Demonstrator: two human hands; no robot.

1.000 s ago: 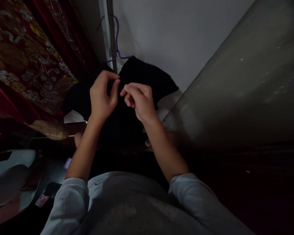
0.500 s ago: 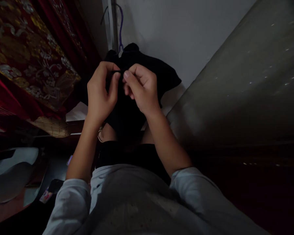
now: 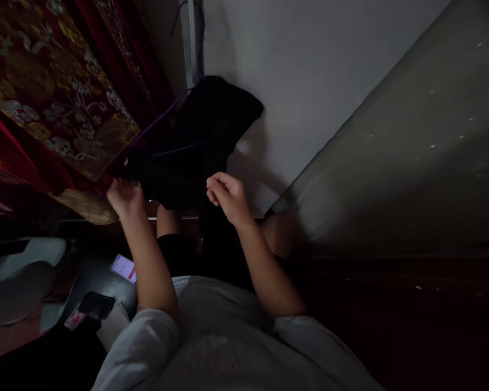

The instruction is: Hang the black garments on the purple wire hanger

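A black garment (image 3: 199, 136) hangs on a purple hanger (image 3: 163, 117) against the white wall. My left hand (image 3: 124, 195) is closed on the garment's lower left edge, its fingers partly hidden in the dark cloth. My right hand (image 3: 226, 195) hovers just right of the garment's bottom with its fingers curled in a loose pinch; whether it holds a bit of cloth is unclear. Both forearms rise from my grey sleeves.
A red and gold patterned cloth (image 3: 52, 92) hangs at the left. A lit phone (image 3: 124, 267) and a dark phone (image 3: 95, 305) lie low at the left. A grey slanted panel (image 3: 391, 163) fills the right side.
Both hands dropped from the garment's collar. The left hand moved down-left to its lower edge, the right hand came down. The garment swung left on the hanger.
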